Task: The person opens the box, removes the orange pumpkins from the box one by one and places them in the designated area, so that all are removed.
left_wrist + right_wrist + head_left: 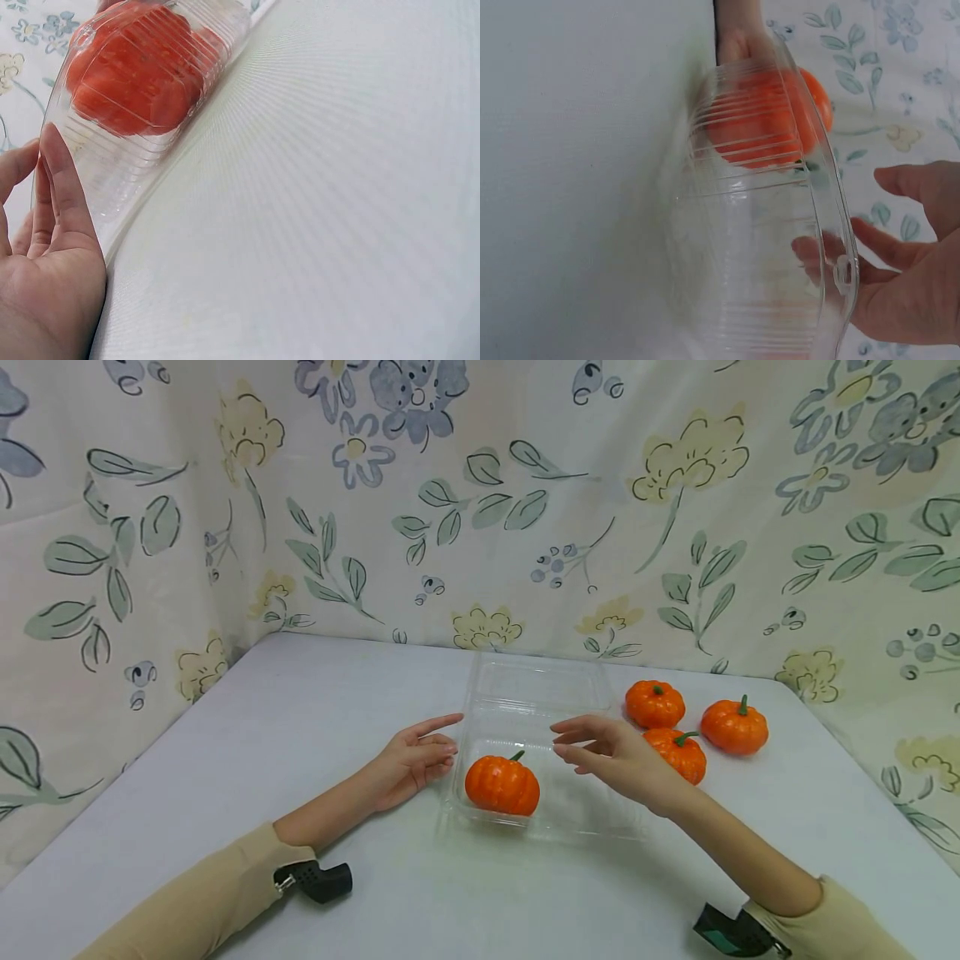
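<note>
A clear plastic clamshell container (588, 802) lies on the white table with its lid (540, 681) folded back. One small orange pumpkin (501, 787) with a green stem sits in its left half, and in the left wrist view the pumpkin (139, 71) shows through the ribbed wall. My left hand (408, 764) is at the container's left side, its fingertips (54, 146) right at the rim. Over the right half hovers my right hand (622, 758), fingers loosely bent with nothing between them. In the right wrist view this hand (915, 277) is beside the container's rim (847, 247).
To the right of the container are three more pumpkins: one at the back (654, 703), one farther right (735, 728), and one nearer (681, 758), partly behind my right hand. A floral cloth (480, 552) hangs behind the white table (352, 685).
</note>
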A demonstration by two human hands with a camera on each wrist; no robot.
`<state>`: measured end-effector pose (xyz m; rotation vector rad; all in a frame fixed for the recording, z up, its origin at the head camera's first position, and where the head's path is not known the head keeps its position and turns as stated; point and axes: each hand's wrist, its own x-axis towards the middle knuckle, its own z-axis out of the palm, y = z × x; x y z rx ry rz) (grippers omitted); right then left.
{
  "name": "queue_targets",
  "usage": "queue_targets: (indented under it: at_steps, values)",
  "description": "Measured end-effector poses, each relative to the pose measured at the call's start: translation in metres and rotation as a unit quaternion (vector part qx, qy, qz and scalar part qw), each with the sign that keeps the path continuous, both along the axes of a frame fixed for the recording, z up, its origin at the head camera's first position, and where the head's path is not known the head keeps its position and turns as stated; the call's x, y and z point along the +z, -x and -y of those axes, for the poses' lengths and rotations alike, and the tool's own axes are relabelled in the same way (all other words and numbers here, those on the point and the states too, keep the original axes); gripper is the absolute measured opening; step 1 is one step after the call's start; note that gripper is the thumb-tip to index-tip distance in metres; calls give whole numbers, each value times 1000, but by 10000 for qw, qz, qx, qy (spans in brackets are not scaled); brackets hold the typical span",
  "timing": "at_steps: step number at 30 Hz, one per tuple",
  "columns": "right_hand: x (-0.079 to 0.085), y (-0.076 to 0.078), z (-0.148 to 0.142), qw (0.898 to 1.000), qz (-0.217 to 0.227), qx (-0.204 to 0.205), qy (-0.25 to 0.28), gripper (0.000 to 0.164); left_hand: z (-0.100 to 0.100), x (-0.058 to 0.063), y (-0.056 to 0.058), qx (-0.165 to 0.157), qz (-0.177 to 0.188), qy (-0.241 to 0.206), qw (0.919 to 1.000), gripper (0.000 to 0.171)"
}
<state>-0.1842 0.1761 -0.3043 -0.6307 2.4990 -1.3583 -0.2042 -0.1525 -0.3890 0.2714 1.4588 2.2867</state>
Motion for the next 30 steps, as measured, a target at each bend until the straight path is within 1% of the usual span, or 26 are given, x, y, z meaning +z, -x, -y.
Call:
queue_targets:
  at_steps: [11, 21, 30]
  values:
    - [-10, 0, 18, 9998, 194, 28, -54, 44, 1, -3, 2, -4, -79, 93, 9999, 61]
    - [-16, -2, 32, 9990, 418, 31, -142, 40, 1, -4, 2, 8, -135, 110, 9998, 62]
    - [-18, -2, 37, 9978, 597, 303, -24, 43, 1, -4, 2, -45, -129, 68, 9999, 62]
